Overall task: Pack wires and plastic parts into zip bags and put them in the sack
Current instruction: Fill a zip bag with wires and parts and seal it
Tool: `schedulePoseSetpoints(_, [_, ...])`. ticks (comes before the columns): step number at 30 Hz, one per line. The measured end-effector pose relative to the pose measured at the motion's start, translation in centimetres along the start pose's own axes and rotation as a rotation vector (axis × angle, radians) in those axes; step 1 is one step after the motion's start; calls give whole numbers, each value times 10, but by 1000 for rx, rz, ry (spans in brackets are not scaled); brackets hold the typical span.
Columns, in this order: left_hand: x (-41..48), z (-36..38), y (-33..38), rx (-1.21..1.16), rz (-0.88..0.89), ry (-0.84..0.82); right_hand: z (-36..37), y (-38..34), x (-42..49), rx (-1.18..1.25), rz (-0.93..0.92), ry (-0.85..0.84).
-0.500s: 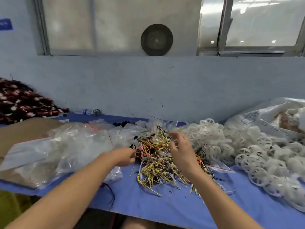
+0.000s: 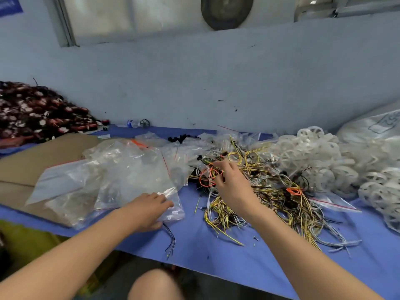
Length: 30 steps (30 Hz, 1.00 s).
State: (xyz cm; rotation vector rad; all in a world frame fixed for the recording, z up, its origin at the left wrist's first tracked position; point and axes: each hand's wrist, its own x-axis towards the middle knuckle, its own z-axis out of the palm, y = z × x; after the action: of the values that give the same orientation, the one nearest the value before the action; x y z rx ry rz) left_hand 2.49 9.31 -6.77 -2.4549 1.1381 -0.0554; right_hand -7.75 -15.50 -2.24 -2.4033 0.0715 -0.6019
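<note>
A tangled pile of yellow, black, white and orange wires lies on the blue table. My right hand reaches into its left side, fingers pinching orange wire loops. A heap of clear zip bags covers the table's left part. My left hand rests on the near corner of one clear bag, fingers curled onto the plastic. White plastic wheel-shaped parts are piled at the right. A white sack lies at the far right.
A brown cardboard sheet lies under the bags at left. Behind it sits a heap of dark red and black parts. A few loose black wires hang over the table's front edge. My knee shows below.
The view has dropped lower. My right hand moved left to the orange loops. My left hand slid back onto the corner of a zip bag.
</note>
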Motion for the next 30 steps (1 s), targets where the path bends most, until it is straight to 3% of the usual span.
schedulePoseSetpoints(4, [3, -11, -4, -47, -36, 9, -7, 6, -4, -7, 24, -7])
schedulePoseSetpoints(7, [8, -32, -7, -98, -130, 111, -27, 8, -4, 6, 25, 20])
schedulePoseSetpoints(15, [40, -172, 9, -371, -294, 679, -105, 24, 9, 85, 49, 151])
schedulePoseSetpoints(17, [45, -216, 20, -558, -223, 843, -119, 32, 10, 130, 71, 199])
schedulePoseSetpoints(20, [49, -270, 49, -1087, 20, 1020, -133, 46, 9, 261, 99, 292])
schedulePoseSetpoints(22, [54, -292, 68, -1439, 151, 1052, -140, 56, 9, 396, 164, 345])
schedulePoseSetpoints(24, [65, -297, 81, -1665, 166, 1044, -147, 72, 11, 527, 260, 405])
schedulePoseSetpoints(27, [92, -268, 88, -1969, 28, 941, -155, 105, 11, 683, 385, 485])
schedulePoseSetpoints(30, [124, -211, 91, -2103, -216, 699, -156, 138, 6, 910, 497, 444])
